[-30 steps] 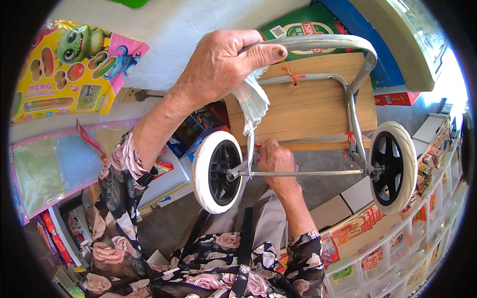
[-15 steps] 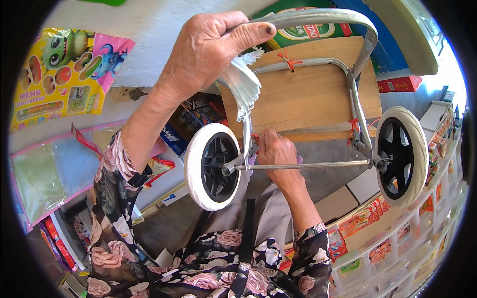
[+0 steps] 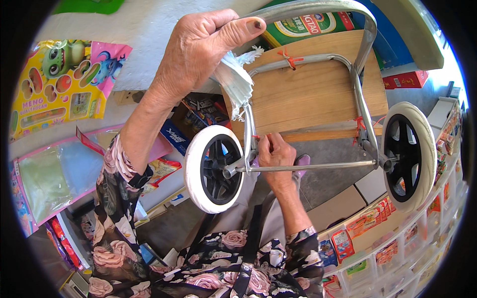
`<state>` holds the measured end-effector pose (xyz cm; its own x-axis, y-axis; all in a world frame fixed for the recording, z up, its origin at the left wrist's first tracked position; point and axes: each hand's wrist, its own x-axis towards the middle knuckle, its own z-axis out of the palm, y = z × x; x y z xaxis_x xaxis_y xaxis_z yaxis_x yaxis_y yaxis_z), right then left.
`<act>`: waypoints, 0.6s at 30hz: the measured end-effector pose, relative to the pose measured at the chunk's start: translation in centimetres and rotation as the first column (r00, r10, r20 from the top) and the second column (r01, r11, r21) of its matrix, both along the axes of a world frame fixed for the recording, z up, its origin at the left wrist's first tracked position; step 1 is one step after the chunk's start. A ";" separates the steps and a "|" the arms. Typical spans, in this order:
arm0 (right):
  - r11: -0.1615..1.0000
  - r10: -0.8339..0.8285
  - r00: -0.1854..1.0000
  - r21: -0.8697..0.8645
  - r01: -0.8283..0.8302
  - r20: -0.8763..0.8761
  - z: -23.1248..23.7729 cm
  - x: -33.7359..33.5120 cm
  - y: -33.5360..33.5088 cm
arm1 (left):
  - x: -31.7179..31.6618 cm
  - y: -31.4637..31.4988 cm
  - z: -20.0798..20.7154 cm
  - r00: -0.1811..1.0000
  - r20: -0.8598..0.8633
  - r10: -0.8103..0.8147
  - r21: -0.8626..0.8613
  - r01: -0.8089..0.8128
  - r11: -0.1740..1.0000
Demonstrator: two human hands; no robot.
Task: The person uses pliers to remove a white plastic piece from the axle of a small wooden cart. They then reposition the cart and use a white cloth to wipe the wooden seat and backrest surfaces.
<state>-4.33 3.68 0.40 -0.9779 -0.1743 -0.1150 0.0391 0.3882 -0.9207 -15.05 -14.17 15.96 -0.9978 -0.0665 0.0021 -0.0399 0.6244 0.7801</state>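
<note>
A metal cart frame [image 3: 366, 47] carries a wooden board [image 3: 308, 94], bound to it with red ties [image 3: 289, 59]. My left hand [image 3: 196, 54] is wrapped round the top tube, above a frayed white cloth strip [image 3: 237, 82] hanging from the frame. At the board's lower left edge, beside the frame's leg, my right hand [image 3: 278, 155] has its fingers curled together. What they pinch, if anything, is hidden. A bare axle [image 3: 318, 166] runs below between the left white-tyred wheel [image 3: 194, 181] and the right wheel [image 3: 426, 149].
A green carton [image 3: 308, 26] and a red box [image 3: 405, 79] stand behind the board. Yellow snack packaging [image 3: 59, 89] and clear plastic bags [image 3: 69, 169] hang at the left. Along the right, packets fill clear bins [image 3: 382, 278]. A blue box [image 3: 174, 136] sits behind the left wheel.
The view has shifted slightly, and the right wheel appears farther right. My left hand keeps its hold on the tube. My right hand stays at the board's lower edge, its fingers a little more bunched.
</note>
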 end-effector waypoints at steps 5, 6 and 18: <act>0.975 -0.221 0.971 -0.012 0.223 0.092 -0.2 1.7 -1.4 | -0.1 0.1 -0.3 0.999 -0.006 0.049 0.020 -0.049 0.999; 0.973 -0.232 0.972 -0.015 0.232 0.029 -0.3 1.8 -1.7 | -0.1 0.1 -0.4 0.998 -0.016 0.065 0.042 -0.064 0.997; 0.912 0.343 0.913 0.310 -0.269 -0.218 1.0 -1.6 0.0 | 0.1 0.2 -0.6 0.996 -0.052 0.071 0.050 -0.068 0.996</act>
<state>-5.95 3.68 1.41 -0.8816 -0.4691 0.0531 -0.3500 0.5740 -0.7403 -14.92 -14.00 15.34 -0.9892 -0.1372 0.0506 -0.0393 0.5829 0.8116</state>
